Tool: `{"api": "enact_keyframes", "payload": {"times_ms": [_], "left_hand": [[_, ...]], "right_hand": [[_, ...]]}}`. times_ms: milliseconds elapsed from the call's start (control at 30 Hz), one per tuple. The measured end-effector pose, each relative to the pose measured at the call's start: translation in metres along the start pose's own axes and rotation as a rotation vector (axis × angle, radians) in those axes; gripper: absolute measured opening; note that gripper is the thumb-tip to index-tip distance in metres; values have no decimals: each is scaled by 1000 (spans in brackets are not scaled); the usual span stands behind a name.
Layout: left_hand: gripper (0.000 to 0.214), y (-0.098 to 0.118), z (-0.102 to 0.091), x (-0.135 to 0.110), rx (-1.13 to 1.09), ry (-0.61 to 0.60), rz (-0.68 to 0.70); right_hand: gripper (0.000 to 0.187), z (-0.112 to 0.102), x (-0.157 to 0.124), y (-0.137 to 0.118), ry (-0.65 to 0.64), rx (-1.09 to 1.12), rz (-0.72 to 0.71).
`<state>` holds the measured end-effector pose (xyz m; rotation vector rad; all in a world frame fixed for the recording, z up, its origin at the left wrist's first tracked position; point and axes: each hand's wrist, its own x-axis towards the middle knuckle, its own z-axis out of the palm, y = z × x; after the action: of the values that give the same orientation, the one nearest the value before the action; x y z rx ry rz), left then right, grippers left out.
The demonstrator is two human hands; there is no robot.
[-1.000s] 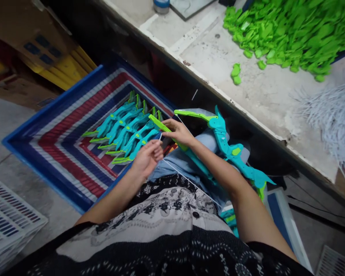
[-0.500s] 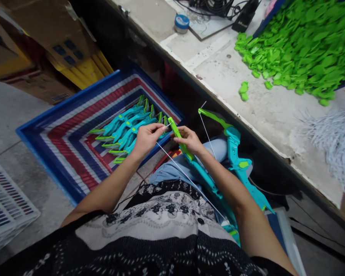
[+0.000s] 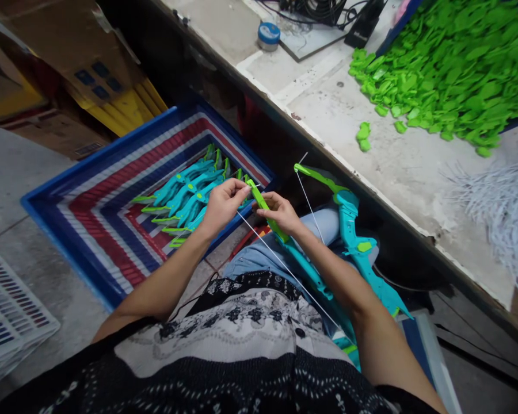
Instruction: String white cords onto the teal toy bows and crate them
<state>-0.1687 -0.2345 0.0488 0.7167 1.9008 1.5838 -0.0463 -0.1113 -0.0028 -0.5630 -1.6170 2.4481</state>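
A teal and green toy bow (image 3: 304,261) lies across my lap, its green tip raised between my hands. My right hand (image 3: 280,211) is closed around the green limb just below that tip. At the tip, my left hand (image 3: 227,202) pinches the white bowstring (image 3: 280,261), which runs down taut toward my body. A short white end of string pokes out on the tip's far side. Beside my right forearm, a second toy bow (image 3: 351,224) rests on my leg, strung at its upper green tip.
Several finished-looking bows (image 3: 190,190) lie in a blue-rimmed tray (image 3: 99,155) with a striped lining. On the workbench (image 3: 315,109) are heaped green plastic pieces (image 3: 461,69), a bundle of white strings (image 3: 501,213) and a blue-lidded tin (image 3: 268,35). A white crate (image 3: 12,310) stands left.
My left hand has pushed slightly closer to the bow's tip, and a string end now shows beyond it. My right hand keeps its hold on the limb.
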Motion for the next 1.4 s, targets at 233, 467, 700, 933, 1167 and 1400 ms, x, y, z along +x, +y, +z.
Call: {"api": "enact_keyframes", "payload": {"times_ms": [233, 467, 700, 933, 1167, 1400], "left_hand": [[41, 0, -1, -2, -200, -125, -80], [36, -3, -10, -3, -202, -127, -95], [36, -4, -13, -4, -244, -156, -123], [13, -5, -7, -8, 37, 65, 33], [21, 7, -1, 7, -71, -65, -5], [10, 35, -30, 17, 133, 69, 1]], "right_hand": [[44, 2, 0, 8, -26, -67, -44], [34, 13, 5, -24, 136, -476, -358], [17, 30, 16, -52, 67, -876, -654], [20, -24, 63, -62, 319, -956, -651], [25, 9, 48, -71, 480, -830, -720], [16, 78, 8, -20, 263, -845, -747]]}}
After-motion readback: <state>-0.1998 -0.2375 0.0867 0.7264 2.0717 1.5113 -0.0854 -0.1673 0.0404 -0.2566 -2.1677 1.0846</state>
